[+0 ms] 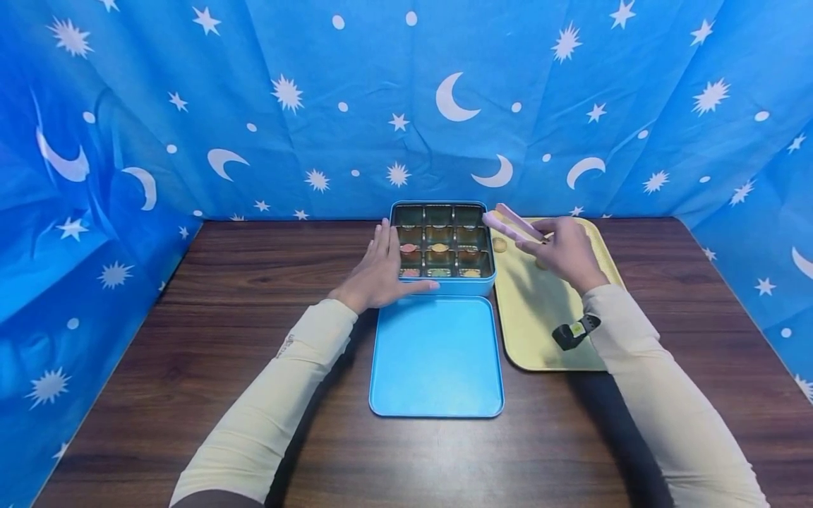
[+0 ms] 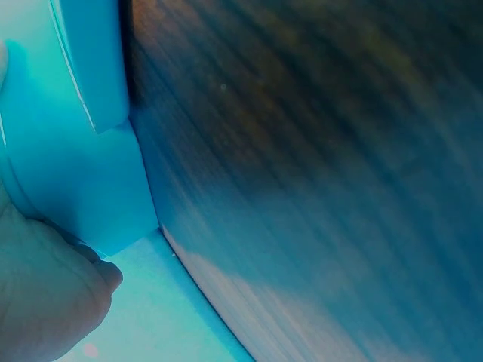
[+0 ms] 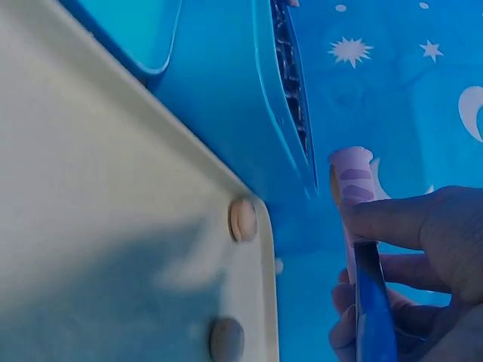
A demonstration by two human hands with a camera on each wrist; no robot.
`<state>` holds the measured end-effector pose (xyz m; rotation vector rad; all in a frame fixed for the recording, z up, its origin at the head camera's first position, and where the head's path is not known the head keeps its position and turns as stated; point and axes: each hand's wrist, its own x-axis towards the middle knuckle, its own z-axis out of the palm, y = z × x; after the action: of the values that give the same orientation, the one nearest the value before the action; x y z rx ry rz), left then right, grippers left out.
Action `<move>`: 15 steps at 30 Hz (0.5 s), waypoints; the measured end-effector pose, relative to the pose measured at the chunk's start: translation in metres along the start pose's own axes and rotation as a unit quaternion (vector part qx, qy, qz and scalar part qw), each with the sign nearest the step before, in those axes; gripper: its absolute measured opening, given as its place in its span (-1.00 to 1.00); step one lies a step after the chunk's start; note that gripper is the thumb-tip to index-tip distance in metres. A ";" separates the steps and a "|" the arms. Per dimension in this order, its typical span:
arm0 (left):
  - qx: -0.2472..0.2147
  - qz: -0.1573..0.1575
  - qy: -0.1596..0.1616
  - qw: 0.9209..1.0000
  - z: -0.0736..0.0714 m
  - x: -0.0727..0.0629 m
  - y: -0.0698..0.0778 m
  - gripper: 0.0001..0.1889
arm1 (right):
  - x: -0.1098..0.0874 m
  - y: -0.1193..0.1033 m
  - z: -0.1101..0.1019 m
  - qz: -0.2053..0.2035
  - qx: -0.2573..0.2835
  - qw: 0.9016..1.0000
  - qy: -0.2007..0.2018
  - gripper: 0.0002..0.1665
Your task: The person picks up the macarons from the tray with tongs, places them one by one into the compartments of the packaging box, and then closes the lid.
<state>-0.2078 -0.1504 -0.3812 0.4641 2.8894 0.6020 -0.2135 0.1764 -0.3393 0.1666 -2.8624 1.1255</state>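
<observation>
Against a bright blue cloth backdrop printed with white moons and stars (image 1: 362, 63), tongs work above a dark brown wood-grain desk (image 1: 241, 339)

On the desk's right lies a pale yellow rectangular tray (image 1: 533, 339). Left of it, a flat sky-blue square lid (image 1: 437, 360) sits in front of an open sky-blue square metal tin (image 1: 454, 286), which is just beside the tray and lined with a three-column insert of clear compartments (image 1: 438, 215). The person's left hand (image 1: 377, 271) steadies the tin's near left corner, fingers straight along the side, thumb spread across the front. The right hand (image 1: 565, 250), over the tray, pinches pale pink tongs (image 1: 508, 224) between thumb and fingers; their tips hover by the tin's right rim, with a yellowish edge showing there, too hidden to identify. Smallest are macaron-like discs: two tan ones (image 3: 243, 219) apart on the tray, and pink, yellow and green ones (image 1: 438, 272) in the tin's nearer compartments.
</observation>
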 end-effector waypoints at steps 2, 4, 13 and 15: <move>0.001 -0.002 0.000 1.000 0.001 0.001 -0.001 0.46 | 0.004 -0.004 0.004 0.001 0.003 1.000 -0.004 -0.43; 0.002 -0.005 0.000 1.000 0.001 0.001 -0.001 0.46 | 0.008 -0.008 0.009 -0.002 0.001 1.000 -0.004 -0.43; 0.000 -0.008 0.000 1.000 -0.001 0.000 0.002 0.46 | 0.019 -0.014 0.026 -0.002 0.004 1.000 0.003 -0.45; 0.002 -0.007 0.001 1.000 -0.001 0.000 0.002 0.46 | 0.020 -0.014 0.028 0.002 0.004 1.000 0.005 -0.45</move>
<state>-0.2075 -0.1494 -0.3793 0.4441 2.8936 0.5956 -0.2322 0.1453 -0.3482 0.1564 -2.8515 1.1357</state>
